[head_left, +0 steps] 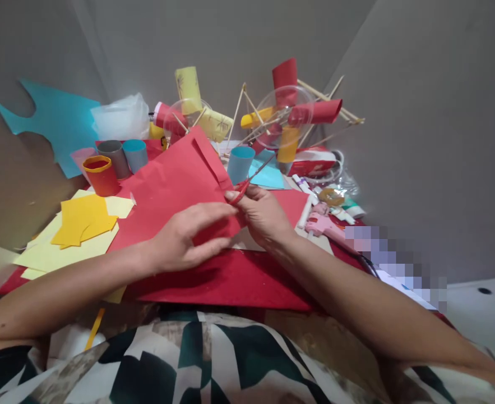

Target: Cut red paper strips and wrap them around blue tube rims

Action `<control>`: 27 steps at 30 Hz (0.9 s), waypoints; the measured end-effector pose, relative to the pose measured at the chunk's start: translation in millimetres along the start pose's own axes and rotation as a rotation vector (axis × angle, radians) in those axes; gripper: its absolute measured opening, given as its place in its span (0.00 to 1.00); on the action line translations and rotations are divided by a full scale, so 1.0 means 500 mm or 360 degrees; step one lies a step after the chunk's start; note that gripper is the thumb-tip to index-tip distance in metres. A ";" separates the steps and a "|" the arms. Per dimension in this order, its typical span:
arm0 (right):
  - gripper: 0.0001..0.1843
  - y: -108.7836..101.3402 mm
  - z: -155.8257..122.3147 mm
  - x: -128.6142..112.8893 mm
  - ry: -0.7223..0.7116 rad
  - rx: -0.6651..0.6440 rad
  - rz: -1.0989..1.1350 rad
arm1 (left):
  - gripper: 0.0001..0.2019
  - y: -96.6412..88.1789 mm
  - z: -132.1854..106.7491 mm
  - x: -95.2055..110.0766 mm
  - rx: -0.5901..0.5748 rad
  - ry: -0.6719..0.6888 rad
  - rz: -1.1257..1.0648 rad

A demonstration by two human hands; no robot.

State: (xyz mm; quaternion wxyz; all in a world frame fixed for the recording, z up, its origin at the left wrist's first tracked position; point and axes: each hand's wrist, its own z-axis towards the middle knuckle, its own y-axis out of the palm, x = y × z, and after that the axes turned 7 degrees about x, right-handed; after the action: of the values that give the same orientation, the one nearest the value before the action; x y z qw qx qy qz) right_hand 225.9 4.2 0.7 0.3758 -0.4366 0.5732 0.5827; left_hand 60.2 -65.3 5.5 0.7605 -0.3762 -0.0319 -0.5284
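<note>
My right hand (pixel 268 216) is closed around the red handles of a pair of scissors (pixel 241 192), whose blades point up and to the right. Its fingers are beside the right edge of a large red paper sheet (pixel 163 185), which has a folded strip along its upper right side. My left hand (pixel 184 235) lies in front of that sheet, fingers stretched toward the scissors and thumb apart. Whether its fingertips touch the paper or the handles is hard to tell. A blue paper tube (pixel 241 164) stands just behind the scissors.
Yellow paper pieces (pixel 83 221) lie at left, near an orange tube (pixel 101 177) and several other tubes. Pinwheel-like models of sticks and rolled paper (pixel 289 106) stand at the back. A pink glue gun (pixel 325 226) rests at right on the red tabletop (pixel 230 280).
</note>
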 end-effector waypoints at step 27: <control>0.22 -0.125 -0.190 -0.012 0.0240 -0.0508 -0.0556 | 0.05 -0.076 0.003 0.025 0.0959 -0.1772 -0.1079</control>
State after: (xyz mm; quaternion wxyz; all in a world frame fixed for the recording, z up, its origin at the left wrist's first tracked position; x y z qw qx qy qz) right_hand 294.2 -86.2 -11.2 0.3533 -0.6251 0.4162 0.5580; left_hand 34.7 -80.2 32.8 0.4960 -0.3329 -0.6748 -0.4334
